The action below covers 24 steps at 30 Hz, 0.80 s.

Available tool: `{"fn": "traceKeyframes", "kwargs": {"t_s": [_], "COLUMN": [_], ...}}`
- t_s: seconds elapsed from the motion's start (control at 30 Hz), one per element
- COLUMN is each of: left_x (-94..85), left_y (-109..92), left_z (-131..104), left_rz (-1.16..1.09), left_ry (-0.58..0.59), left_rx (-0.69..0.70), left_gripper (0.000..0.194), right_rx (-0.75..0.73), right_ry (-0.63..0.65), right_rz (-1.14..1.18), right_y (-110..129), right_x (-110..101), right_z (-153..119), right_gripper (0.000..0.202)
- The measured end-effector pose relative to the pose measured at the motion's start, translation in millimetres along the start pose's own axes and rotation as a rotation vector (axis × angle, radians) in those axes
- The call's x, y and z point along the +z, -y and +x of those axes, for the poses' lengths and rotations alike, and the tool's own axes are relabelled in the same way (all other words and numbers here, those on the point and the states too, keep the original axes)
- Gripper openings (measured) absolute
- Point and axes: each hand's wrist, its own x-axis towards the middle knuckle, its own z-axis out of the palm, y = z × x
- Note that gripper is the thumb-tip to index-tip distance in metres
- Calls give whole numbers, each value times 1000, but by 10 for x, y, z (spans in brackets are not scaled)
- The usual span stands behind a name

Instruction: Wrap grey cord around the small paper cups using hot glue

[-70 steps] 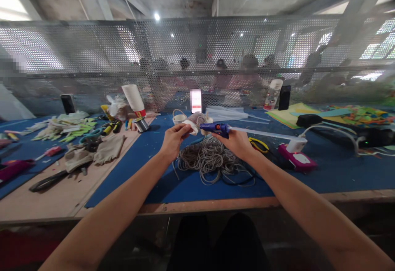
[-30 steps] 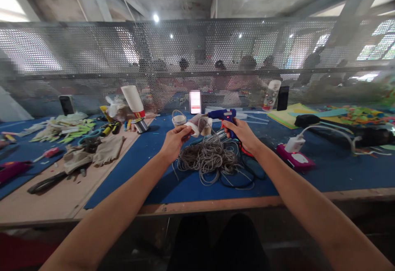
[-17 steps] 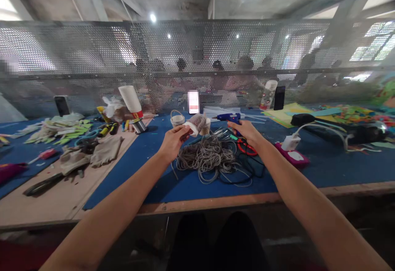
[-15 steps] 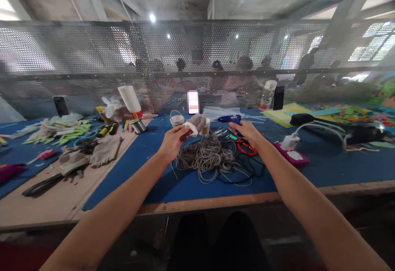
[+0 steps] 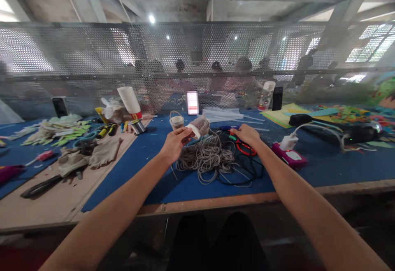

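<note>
Currently your left hand (image 5: 174, 142) has its grip pinched closed on the white-rimmed, cord-wrapped cup (image 5: 200, 126), holding it tilted on its side above the tangled grey cord (image 5: 206, 157). Your right hand (image 5: 249, 134) is at the rear of the blue glue gun (image 5: 227, 127), low over the surface (image 5: 333, 168); whether that grip closes around it, you cannot tell. Red-handled scissors (image 5: 247, 152) lie just below, and a small handled basket (image 5: 177, 122) stands beyond your left hand.
</note>
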Motion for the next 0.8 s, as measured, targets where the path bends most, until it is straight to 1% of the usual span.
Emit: {"fn": "traceKeyframes", "kwargs": {"t_s": [0.13,0.2,0.23,0.3,0.33,0.4,0.47,0.53,0.57,0.6,0.67,0.8], "left_x": [0,7,11,21,25,31,34,33,30,28,24,32], "left_y": [6,4,2,-2,-4,-7,-8,-4,-1,4,13,22], "left_z": [-3,-10,-14,-22,-25,-30,-34,-36,-36,-37,-38,-51], "left_rz": [9,11,12,17,21,32,44,60,69,76,83,98], "left_ry": [7,12,16,23,26,32,44,61,69,75,91,144], "left_rx": [-3,-5,-2,3,6,9,8,4,2,2,3,-4], "left_gripper": [23,22,22,22,23,23,23,24,24,24,24,24], "right_rx": [-7,-21,-29,-73,-128,-320,-573,-788,-861,-916,-979,-1017], "right_ry": [34,19,-19,-169,-266,-426,-483,-501,-500,-499,-502,-512], "right_rz": [-60,-76,-81,-59,-20,134,314,379,382,372,345,323], "right_y": [5,11,20,56,86,170,277,386,434,475,529,550], "right_x": [-15,-17,-18,-22,-26,-38,-48,-48,-43,-35,-15,12], "right_z": [-20,-54,-78,-136,-169,-241,-324,-414,-458,-499,-560,-595], "right_gripper": [52,51,50,44,38,28,26,29,31,32,33,29]}}
